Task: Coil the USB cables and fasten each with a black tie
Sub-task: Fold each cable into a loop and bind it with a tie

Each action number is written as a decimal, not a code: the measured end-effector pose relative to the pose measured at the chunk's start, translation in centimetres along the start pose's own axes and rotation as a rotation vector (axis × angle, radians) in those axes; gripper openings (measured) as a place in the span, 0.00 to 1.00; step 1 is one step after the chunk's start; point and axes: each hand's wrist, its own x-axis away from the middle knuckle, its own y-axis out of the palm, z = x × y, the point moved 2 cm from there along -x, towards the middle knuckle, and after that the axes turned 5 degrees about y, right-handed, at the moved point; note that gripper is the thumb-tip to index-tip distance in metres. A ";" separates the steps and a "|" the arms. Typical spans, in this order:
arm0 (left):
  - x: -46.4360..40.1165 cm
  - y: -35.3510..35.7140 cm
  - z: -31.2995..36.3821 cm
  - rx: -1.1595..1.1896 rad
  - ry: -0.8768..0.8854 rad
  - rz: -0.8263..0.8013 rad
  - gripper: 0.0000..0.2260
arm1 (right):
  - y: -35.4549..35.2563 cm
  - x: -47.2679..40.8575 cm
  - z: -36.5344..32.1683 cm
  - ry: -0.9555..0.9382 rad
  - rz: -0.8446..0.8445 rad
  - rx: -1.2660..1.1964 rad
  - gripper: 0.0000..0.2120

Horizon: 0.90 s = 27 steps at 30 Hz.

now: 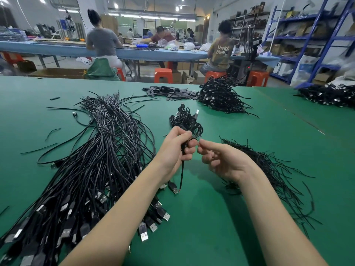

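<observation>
My left hand (177, 148) grips a coiled black USB cable (187, 121) above the green table (240, 217); the coil's loops and a silver plug stick up past my fingers, and one loose end hangs down below my palm. My right hand (221, 160) pinches a thin black tie (196, 140) right at the coil, beside my left fingertips. A big heap of uncoiled USB cables (92, 169) lies to the left, plugs toward me. Loose black ties (269, 169) are spread on the right under my right wrist.
A heap of coiled cables (221, 96) sits at the far middle of the table, another (326, 95) at the far right. Small black parts (171, 92) lie beside the first heap. People sit at a blue bench (57, 48) behind; blue shelving (317, 35) stands right.
</observation>
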 end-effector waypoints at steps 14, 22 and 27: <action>1.4 -0.2 1.0 -0.985 0.122 -0.558 0.08 | -3.4 2.2 -2.0 -0.376 0.013 0.764 0.04; 0.7 -0.2 -0.3 -1.047 0.280 -0.237 0.08 | -0.7 2.3 -3.8 -0.588 0.373 1.244 0.07; 0.4 0.0 -0.6 -1.047 0.406 0.021 0.08 | 0.4 2.2 -3.7 -0.718 0.445 1.219 0.08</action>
